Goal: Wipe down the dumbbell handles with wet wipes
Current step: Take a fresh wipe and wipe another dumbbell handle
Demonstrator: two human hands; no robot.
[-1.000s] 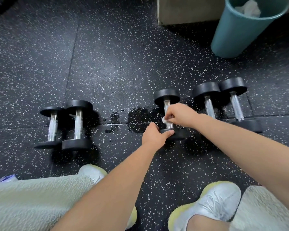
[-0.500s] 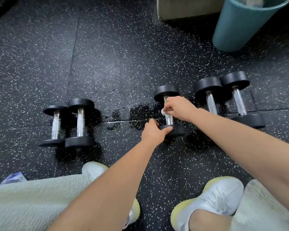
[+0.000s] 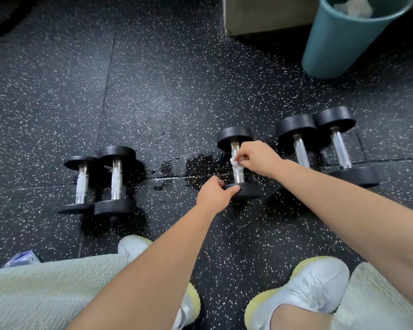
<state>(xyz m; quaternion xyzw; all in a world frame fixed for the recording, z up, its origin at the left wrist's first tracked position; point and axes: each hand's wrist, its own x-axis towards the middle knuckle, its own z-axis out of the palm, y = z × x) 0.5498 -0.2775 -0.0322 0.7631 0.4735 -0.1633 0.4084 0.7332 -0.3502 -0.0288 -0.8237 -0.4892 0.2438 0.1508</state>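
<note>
A black dumbbell with a chrome handle (image 3: 237,173) lies on the speckled rubber floor in the middle. My right hand (image 3: 258,158) pinches a small white wet wipe (image 3: 234,162) against the upper part of that handle. My left hand (image 3: 215,192) grips the near weight head (image 3: 248,189) of the same dumbbell. Two smaller dumbbells (image 3: 116,179) lie side by side at the left. Two more dumbbells (image 3: 301,148) lie at the right, partly hidden by my right forearm.
A teal bin (image 3: 339,44) with crumpled white wipes inside stands at the far right, beside a beige block (image 3: 267,15). A wet patch (image 3: 198,163) darkens the floor left of the middle dumbbell. A small packet (image 3: 22,258) lies near my left knee. My shoes are close below.
My right hand with the wipe has slid up the handle toward the far weight head. My left hand has kept its hold on the near head.
</note>
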